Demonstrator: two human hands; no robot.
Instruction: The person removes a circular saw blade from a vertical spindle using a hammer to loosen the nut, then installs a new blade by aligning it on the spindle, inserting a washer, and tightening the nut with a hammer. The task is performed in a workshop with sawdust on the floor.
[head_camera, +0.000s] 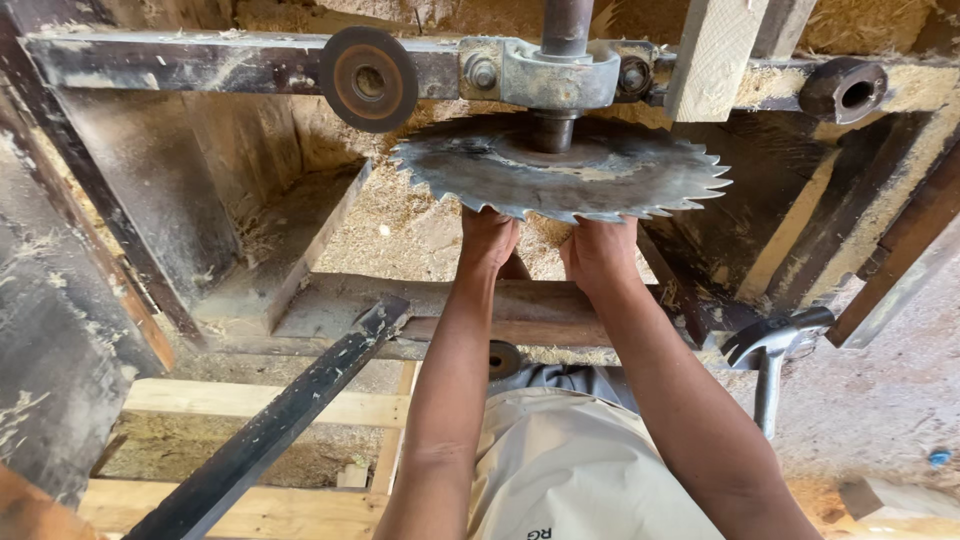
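A large toothed circular saw blade (560, 165) sits on a vertical shaft (566, 25) under a grey bearing housing (555, 75). Both my hands reach up beneath the blade's near edge. My left hand (487, 238) and my right hand (600, 250) have their fingers hidden under the blade, so whether they press on it or hold something below it is unclear. A rusty round disc (369, 79) hangs on the metal frame bar (180, 60) to the left of the housing.
A hammer (770, 345) lies at the right on the dusty floor. A dark metal bar (280, 420) slants across wooden planks (250, 400) at lower left. A wooden post (712, 55) and a short pipe end (843, 90) stand at upper right. Sawdust covers the pit.
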